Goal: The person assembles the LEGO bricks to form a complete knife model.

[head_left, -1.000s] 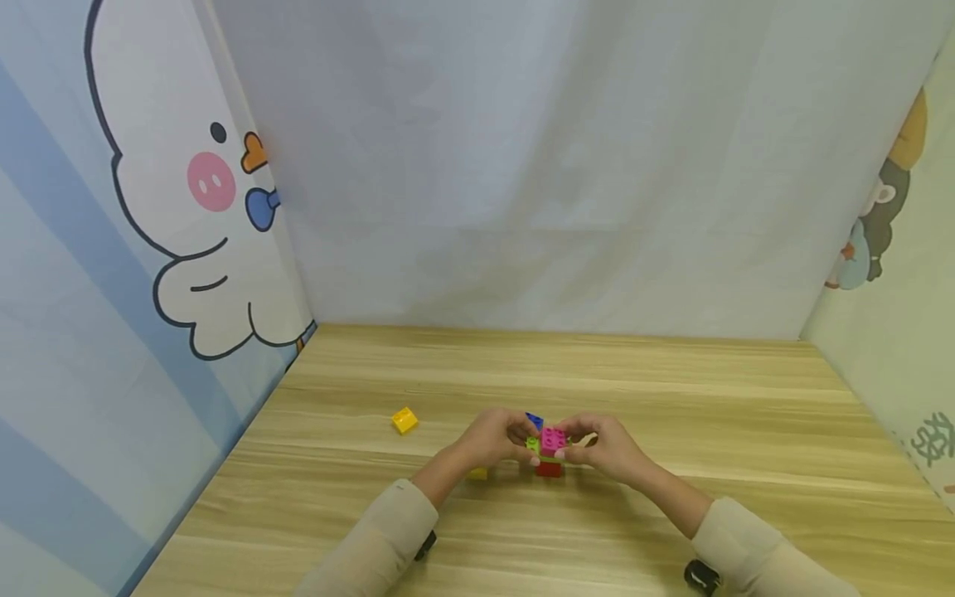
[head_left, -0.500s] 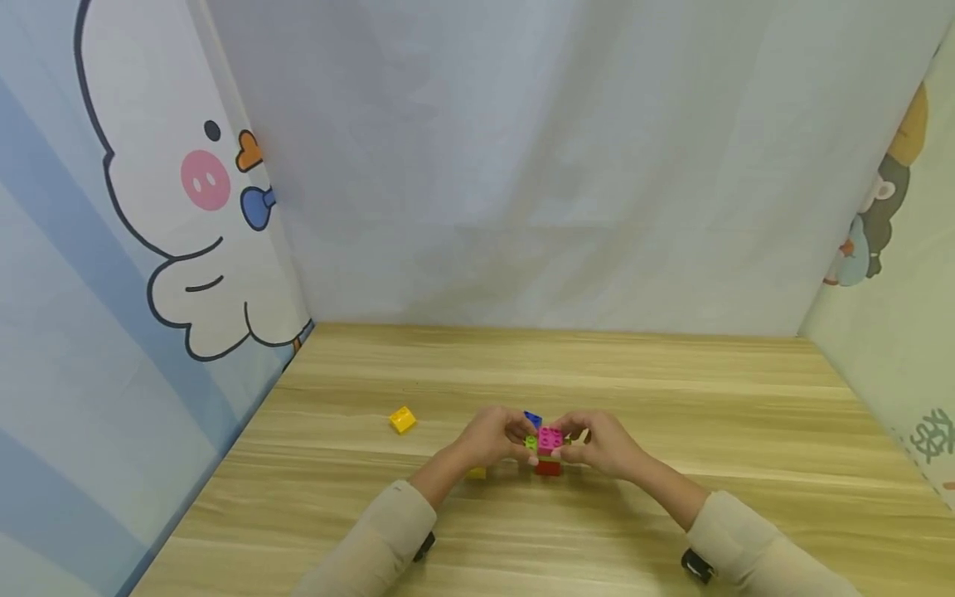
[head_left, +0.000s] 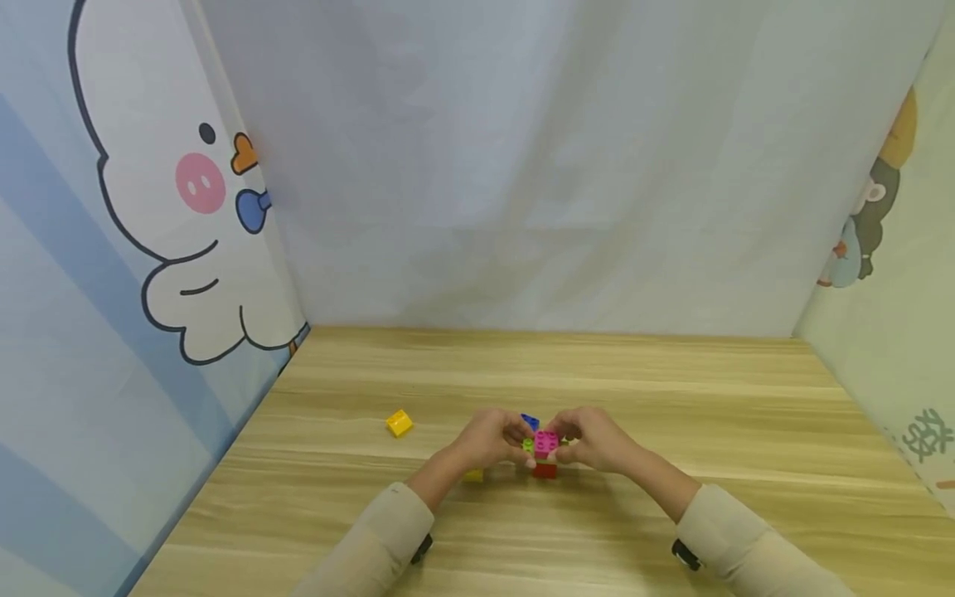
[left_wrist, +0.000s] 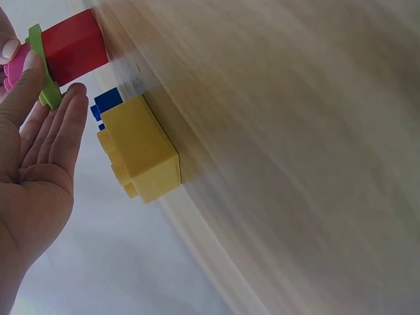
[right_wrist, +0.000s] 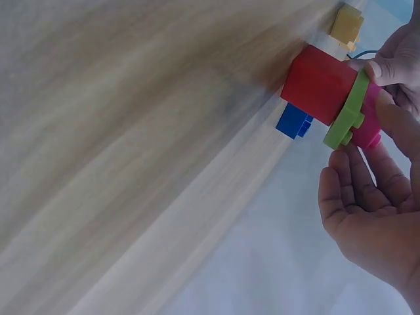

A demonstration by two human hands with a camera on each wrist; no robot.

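From the head camera, I have the stack low and just right of centre: pink brick (head_left: 546, 442) on top, green bar (head_left: 528, 447) beneath it, red brick (head_left: 545, 470) at the bottom on the table (head_left: 634, 373). My left hand (head_left: 488, 439) grips the bar's left end, and my right hand (head_left: 593, 439) pinches the pink brick, thumb in front, fingers behind. The blue brick (head_left: 530, 421) lies just behind; a small yellow brick (head_left: 399, 424) sits well apart, left of the hands.

From the left wrist, the stack is at upper left, the red brick's base against the wood. My left thumb and fingertips span the bar. The larger yellow brick (left_wrist: 141, 147), left of centre, is near those fingers, so I'd keep that wrist from dropping.

From the right wrist, the stack fills the upper right, my thumb against the pink brick. I can't tell whether its studs are fully seated. I'd steady the bar level with the left and press straight down over the red brick, since pushing on an overhanging end could tip everything.
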